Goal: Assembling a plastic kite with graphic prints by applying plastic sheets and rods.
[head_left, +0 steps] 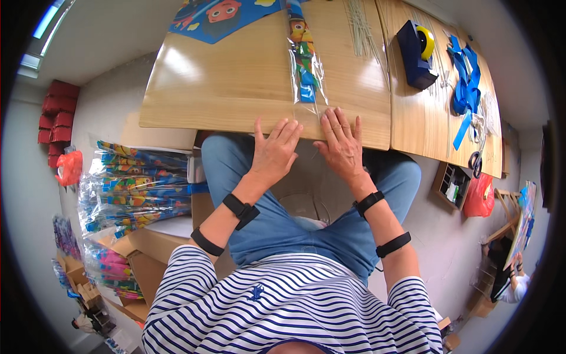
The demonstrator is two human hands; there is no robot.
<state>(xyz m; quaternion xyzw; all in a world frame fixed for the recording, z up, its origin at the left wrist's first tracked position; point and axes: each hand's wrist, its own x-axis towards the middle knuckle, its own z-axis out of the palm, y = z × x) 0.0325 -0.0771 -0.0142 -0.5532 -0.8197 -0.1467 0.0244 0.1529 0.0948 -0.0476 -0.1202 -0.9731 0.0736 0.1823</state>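
Note:
A long clear plastic sleeve lies on the wooden table, its length running away from me. Inside it is a narrow folded bundle of cartoon-printed sheet, blue at its near end. My left hand rests at the table's near edge, fingers stretched out, just left of the sleeve's near end. Opposite it, my right hand lies flat with fingers extended, by the sleeve's right near corner. Neither hand grips anything. Whether the fingertips press on the clear film, I cannot tell.
A blue printed sheet lies at the far left, thin white rods at the far right. Rightward are a tape dispenser, blue ribbon and scissors. Several sleeved bundles fill a cardboard box at left.

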